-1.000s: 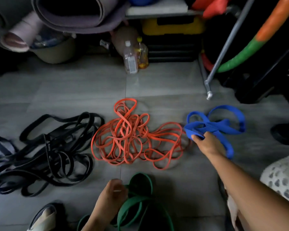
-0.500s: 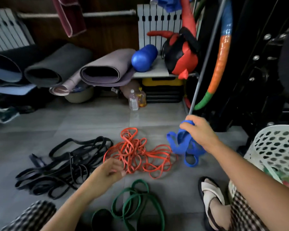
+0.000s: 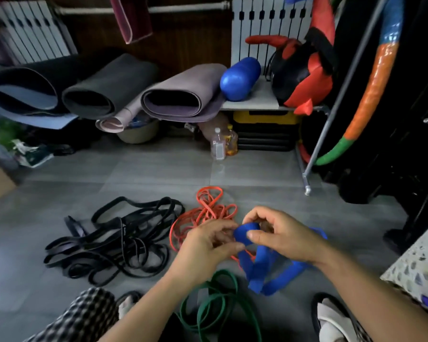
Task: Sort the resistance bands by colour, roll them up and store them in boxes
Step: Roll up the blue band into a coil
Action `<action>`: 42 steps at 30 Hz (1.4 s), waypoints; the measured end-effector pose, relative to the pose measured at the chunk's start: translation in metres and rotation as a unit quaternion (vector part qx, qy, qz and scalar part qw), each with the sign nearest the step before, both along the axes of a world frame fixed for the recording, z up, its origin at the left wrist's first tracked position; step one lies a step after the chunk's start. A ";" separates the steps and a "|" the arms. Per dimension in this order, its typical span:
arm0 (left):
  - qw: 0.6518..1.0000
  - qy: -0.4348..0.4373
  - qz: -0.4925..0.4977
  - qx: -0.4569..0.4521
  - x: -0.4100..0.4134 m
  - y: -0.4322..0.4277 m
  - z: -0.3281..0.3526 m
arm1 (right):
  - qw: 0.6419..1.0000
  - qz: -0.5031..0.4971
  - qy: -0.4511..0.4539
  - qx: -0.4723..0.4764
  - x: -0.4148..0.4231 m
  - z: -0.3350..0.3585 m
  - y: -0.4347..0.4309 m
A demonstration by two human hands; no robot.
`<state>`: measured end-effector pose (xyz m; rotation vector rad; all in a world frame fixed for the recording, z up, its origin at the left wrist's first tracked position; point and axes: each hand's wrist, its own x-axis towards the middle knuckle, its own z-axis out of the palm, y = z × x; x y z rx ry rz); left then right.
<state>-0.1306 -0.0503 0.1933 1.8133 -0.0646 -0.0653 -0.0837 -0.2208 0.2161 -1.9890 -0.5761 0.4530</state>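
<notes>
The flat blue resistance band (image 3: 269, 277) hangs above the grey tiled floor (image 3: 158, 174), centre-right, with one end curled into a roll. The right hand (image 3: 284, 236) pinches the roll, and the left hand (image 3: 205, 248) grips it with curled fingers. Thin orange bands (image 3: 208, 208) lie tangled just beyond, black bands (image 3: 114, 243) left, green bands (image 3: 218, 299) nearest.

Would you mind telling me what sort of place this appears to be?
Probably a storage corner for fitness gear: rolled exercise mats at the back, a blue foam roller on a shelf, and resistance bands lying on the tiled floor.
</notes>
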 end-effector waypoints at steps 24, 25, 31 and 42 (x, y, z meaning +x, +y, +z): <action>0.950 0.120 0.124 -0.259 0.018 0.015 0.001 | 0.978 -0.034 -0.192 -0.071 0.001 -0.041 0.033; 0.943 0.133 0.116 -0.283 0.018 0.017 0.002 | 0.981 -0.040 -0.183 -0.057 0.000 -0.038 0.033; 0.927 0.225 0.049 -0.295 0.017 0.027 0.005 | 0.986 -0.016 -0.165 -0.015 0.001 -0.028 0.028; 0.853 0.252 0.048 -0.454 0.016 0.021 0.002 | 0.972 -0.067 -0.003 0.224 0.002 -0.021 0.032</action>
